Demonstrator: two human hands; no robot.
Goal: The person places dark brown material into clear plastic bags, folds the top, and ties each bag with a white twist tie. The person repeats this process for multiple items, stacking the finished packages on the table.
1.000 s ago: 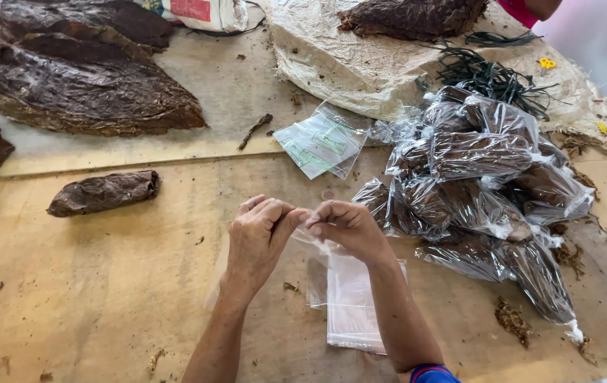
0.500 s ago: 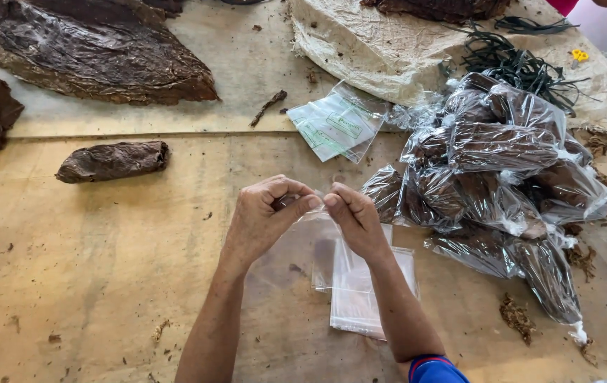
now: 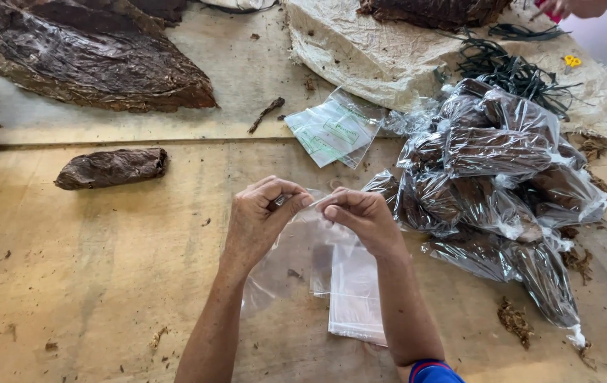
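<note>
Your left hand (image 3: 257,223) and right hand (image 3: 363,216) meet above the worktop (image 3: 105,284) centre, fingers pinched shut on the top edge of a clear plastic bag (image 3: 285,262). Flat empty bags (image 3: 356,294) lie beneath it. A heap of filled clear bags (image 3: 495,177) with dark brown contents sits toward the right edge. Green-printed flat packets (image 3: 332,128) lie behind your hands. A dark brown rolled bundle (image 3: 112,168) lies toward the left edge.

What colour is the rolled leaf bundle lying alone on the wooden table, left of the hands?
Dark brown rolled leaf bundle, head view.

Left hand (image 3: 259,221) and right hand (image 3: 361,215) close together, fingertips pinched.
</note>
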